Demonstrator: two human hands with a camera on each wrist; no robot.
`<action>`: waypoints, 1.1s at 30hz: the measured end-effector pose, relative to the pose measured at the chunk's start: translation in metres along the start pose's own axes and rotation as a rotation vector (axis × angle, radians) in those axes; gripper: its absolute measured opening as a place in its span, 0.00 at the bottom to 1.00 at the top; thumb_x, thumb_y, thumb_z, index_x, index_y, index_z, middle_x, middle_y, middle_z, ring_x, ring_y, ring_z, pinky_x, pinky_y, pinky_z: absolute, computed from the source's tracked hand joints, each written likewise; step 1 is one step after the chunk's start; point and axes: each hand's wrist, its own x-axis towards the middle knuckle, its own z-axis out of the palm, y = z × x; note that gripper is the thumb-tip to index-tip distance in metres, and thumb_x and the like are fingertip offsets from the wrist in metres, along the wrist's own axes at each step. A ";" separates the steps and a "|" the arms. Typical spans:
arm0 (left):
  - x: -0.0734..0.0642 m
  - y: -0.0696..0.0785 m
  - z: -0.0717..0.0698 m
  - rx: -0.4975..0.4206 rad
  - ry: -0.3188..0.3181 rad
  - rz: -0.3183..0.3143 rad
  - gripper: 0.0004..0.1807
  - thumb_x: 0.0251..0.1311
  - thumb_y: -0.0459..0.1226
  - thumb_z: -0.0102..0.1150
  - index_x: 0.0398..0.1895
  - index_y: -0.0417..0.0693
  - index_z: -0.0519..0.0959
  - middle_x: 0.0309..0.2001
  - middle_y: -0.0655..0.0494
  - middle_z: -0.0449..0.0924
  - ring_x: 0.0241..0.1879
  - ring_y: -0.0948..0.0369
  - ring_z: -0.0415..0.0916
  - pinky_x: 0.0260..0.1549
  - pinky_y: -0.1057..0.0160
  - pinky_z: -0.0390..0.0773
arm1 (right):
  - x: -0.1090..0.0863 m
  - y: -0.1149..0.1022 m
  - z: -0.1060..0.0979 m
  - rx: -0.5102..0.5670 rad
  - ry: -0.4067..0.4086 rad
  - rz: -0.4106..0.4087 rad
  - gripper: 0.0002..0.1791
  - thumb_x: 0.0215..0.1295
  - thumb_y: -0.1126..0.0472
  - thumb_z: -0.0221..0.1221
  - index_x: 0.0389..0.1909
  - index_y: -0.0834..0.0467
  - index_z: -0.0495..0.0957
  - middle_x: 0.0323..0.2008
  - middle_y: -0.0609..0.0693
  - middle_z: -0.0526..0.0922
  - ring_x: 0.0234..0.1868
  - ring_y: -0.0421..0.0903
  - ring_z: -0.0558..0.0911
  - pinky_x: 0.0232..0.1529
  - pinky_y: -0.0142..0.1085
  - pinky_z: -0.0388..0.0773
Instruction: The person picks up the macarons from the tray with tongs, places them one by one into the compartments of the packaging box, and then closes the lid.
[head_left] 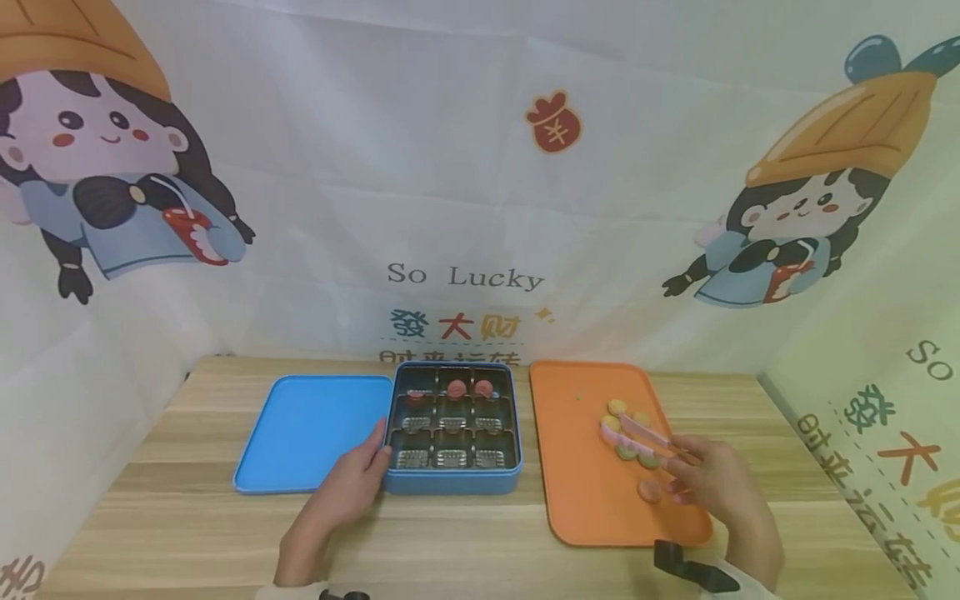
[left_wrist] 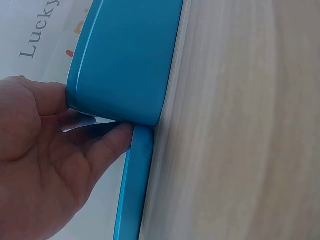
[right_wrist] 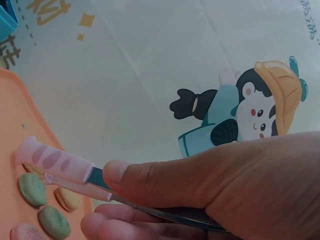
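My right hand (head_left: 716, 479) holds a pair of tongs (right_wrist: 60, 160) with pink tips, lowered among small round cookies on the orange tray (head_left: 573, 492). A yellow cookie (head_left: 611, 423) lies between or just under the tips; whether they squeeze it I cannot tell. Green cookies (right_wrist: 54, 223) and a pink cookie (head_left: 649, 491) lie close by. My left hand (head_left: 352, 487) rests against the left side of a blue box (head_left: 453, 482), thumb near its front corner. Inside the box are clear plastic compartments; the back row bears three pink cookies (head_left: 457, 389).
A flat blue lid (head_left: 315, 433) lies left of the box, next to it. The orange tray stands right of the box, across a narrow strip of wooden table (head_left: 480, 542). Printed cloth (head_left: 450, 208) hangs behind and at both sides.
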 end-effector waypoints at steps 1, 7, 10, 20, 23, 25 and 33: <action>0.000 0.000 0.000 -0.001 -0.001 0.000 0.31 0.79 0.38 0.34 0.76 0.30 0.45 0.75 0.34 0.49 0.74 0.41 0.49 0.71 0.40 0.56 | 0.001 0.001 0.001 0.001 0.005 0.004 0.24 0.69 0.70 0.56 0.61 0.79 0.68 0.41 0.70 0.84 0.27 0.46 0.86 0.26 0.35 0.85; 0.000 0.001 0.000 -0.005 -0.004 0.009 0.31 0.79 0.38 0.34 0.76 0.30 0.45 0.75 0.34 0.49 0.74 0.41 0.48 0.71 0.41 0.55 | 0.005 0.004 0.005 -0.003 0.027 0.010 0.21 0.69 0.67 0.57 0.58 0.77 0.72 0.40 0.69 0.84 0.25 0.46 0.86 0.26 0.35 0.85; 0.001 0.000 0.000 -0.005 -0.006 0.010 0.31 0.79 0.38 0.33 0.76 0.29 0.45 0.75 0.34 0.49 0.74 0.41 0.48 0.71 0.41 0.55 | 0.005 0.004 0.006 0.006 0.036 0.029 0.23 0.70 0.66 0.56 0.60 0.78 0.70 0.43 0.71 0.83 0.25 0.45 0.86 0.27 0.35 0.85; 0.001 0.001 0.000 -0.003 -0.008 -0.001 0.31 0.79 0.38 0.33 0.76 0.29 0.45 0.75 0.33 0.48 0.75 0.41 0.47 0.72 0.41 0.55 | 0.007 -0.003 0.004 0.036 0.060 0.051 0.27 0.71 0.62 0.58 0.65 0.75 0.67 0.42 0.67 0.85 0.25 0.43 0.86 0.28 0.34 0.85; 0.001 0.001 0.000 0.000 -0.008 0.000 0.31 0.79 0.38 0.33 0.76 0.29 0.45 0.75 0.33 0.48 0.75 0.41 0.47 0.71 0.41 0.55 | 0.006 -0.006 0.004 0.040 0.055 0.049 0.28 0.71 0.62 0.58 0.65 0.76 0.67 0.44 0.69 0.84 0.25 0.43 0.86 0.29 0.34 0.86; 0.002 0.000 0.000 0.002 -0.007 0.003 0.31 0.79 0.38 0.33 0.76 0.28 0.45 0.75 0.33 0.48 0.75 0.41 0.48 0.71 0.41 0.55 | 0.006 -0.006 0.004 0.035 0.051 0.052 0.28 0.71 0.62 0.58 0.65 0.76 0.67 0.44 0.69 0.84 0.25 0.44 0.86 0.29 0.34 0.86; 0.002 0.000 0.000 -0.002 -0.008 0.009 0.31 0.78 0.37 0.33 0.76 0.28 0.44 0.75 0.33 0.48 0.74 0.41 0.48 0.71 0.41 0.55 | 0.012 -0.002 0.010 -0.148 0.055 0.011 0.25 0.69 0.63 0.58 0.61 0.75 0.72 0.50 0.72 0.81 0.28 0.44 0.86 0.40 0.46 0.84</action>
